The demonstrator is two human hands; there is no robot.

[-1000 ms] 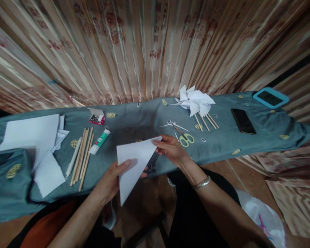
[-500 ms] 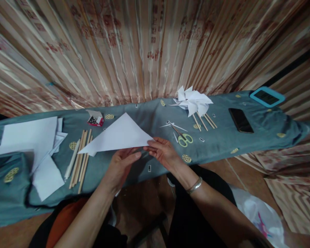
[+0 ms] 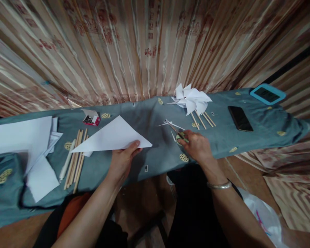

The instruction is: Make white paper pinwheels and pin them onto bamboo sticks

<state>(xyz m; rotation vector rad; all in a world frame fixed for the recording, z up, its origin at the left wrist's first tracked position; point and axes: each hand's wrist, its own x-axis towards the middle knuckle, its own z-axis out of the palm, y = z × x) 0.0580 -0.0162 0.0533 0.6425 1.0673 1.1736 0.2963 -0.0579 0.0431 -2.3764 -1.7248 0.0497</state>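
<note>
Left hand (image 3: 122,159) pinches folded paper (image 3: 113,136); right hand (image 3: 198,146) on scissors (image 3: 180,136).
Scissors right of centre, fingers half curled there; firm hold unclear.

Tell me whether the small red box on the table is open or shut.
Open: the red box has its pale flap raised, and small metallic pieces show inside.

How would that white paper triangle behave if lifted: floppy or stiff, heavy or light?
The white paper triangle is probably light: the left hand holds it only near one edge. It seems fairly stiff, its outer corners showing no clear droop. Thin-edged, it could crease easily.
</note>
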